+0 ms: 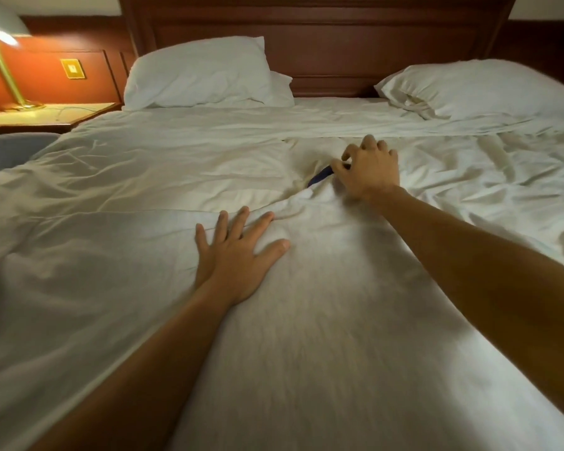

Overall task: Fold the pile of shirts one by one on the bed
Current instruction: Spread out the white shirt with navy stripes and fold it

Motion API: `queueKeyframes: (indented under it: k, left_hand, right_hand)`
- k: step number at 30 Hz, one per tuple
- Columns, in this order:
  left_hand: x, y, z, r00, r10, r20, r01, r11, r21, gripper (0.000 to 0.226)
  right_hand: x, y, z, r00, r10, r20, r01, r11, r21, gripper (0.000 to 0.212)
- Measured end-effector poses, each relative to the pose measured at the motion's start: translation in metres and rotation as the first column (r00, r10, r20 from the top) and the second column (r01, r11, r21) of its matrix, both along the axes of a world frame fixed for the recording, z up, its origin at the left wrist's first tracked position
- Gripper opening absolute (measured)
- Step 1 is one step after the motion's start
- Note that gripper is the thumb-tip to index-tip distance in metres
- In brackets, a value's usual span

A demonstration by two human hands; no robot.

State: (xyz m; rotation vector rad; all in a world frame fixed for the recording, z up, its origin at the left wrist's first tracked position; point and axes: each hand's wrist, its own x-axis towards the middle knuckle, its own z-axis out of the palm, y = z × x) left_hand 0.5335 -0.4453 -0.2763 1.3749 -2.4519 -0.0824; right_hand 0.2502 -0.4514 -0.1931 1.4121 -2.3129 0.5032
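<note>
The shirt (306, 288) lies on the bed (111, 177) before two pillows (199, 73); left, a lamp (0, 60) on the nightstand (62, 113).

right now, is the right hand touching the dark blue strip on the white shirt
Touching. The head view shows the right hand with its fingers pinching the upper end of the dark blue strip, no gap between them.

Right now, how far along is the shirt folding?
Nothing folded shows on the bed. In hand: one white shirt seems to lie spread out; the left hand presses flat on it while the right hand pinches its dark collar. Left: every fold of this shirt; the pile is out of view.
</note>
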Motion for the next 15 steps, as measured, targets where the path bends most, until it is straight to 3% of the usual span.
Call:
queueKeyframes:
  k: [3, 5, 7, 8, 10, 12, 13, 14, 15]
  left_hand:
    - [-0.001, -0.002, 0.0, 1.0, 0.012, 0.008, -0.012, 1.0, 0.013, 0.081]
    - [-0.002, -0.004, -0.002, 1.0, 0.023, 0.009, -0.023, 1.0, 0.0, 0.084]
    - [-0.003, -0.005, -0.004, 1.0, 0.029, 0.005, -0.029, 0.999, -0.019, 0.085]
    - [-0.003, -0.006, -0.004, 0.999, 0.033, 0.007, -0.032, 0.999, -0.024, 0.085]
    - [-0.003, -0.007, -0.005, 0.999, 0.038, 0.012, -0.038, 0.999, -0.018, 0.084]
    - [-0.004, -0.008, -0.005, 0.999, 0.032, 0.012, -0.032, 0.999, -0.007, 0.082]
    - [-0.004, -0.008, -0.005, 1.0, 0.028, 0.01, -0.028, 1.0, -0.002, 0.081]
    - [-0.003, -0.008, -0.004, 1.0, 0.026, 0.009, -0.026, 1.0, -0.001, 0.081]
    - [-0.003, -0.008, -0.004, 1.0, 0.025, 0.008, -0.025, 1.0, -0.004, 0.081]
  right_hand:
    - [0.028, -0.015, 0.016, 0.975, -0.065, 0.213, 0.003, 0.96, 0.282, 0.066]
    - [0.041, -0.018, 0.013, 0.988, -0.101, 0.114, 0.053, 0.932, 0.358, 0.05]
    - [0.047, -0.028, 0.004, 0.991, -0.112, 0.068, 0.092, 0.964, 0.248, 0.033]
    - [0.048, -0.033, 0.0, 0.986, -0.11, 0.121, 0.091, 0.984, 0.153, 0.031]
    - [0.049, -0.04, 0.001, 0.921, -0.046, 0.387, 0.082, 0.994, -0.076, 0.028]
    - [0.046, -0.039, 0.003, 0.796, 0.15, 0.586, 0.051, 0.949, -0.313, 0.024]
    - [0.046, -0.036, 0.0, 0.75, 0.246, 0.614, -0.044, 0.945, -0.325, 0.025]
    - [0.048, -0.031, -0.003, 0.736, 0.303, 0.605, -0.197, 0.951, -0.236, 0.031]
    - [0.049, -0.027, -0.009, 0.754, 0.3, 0.584, -0.339, 0.94, -0.046, 0.039]
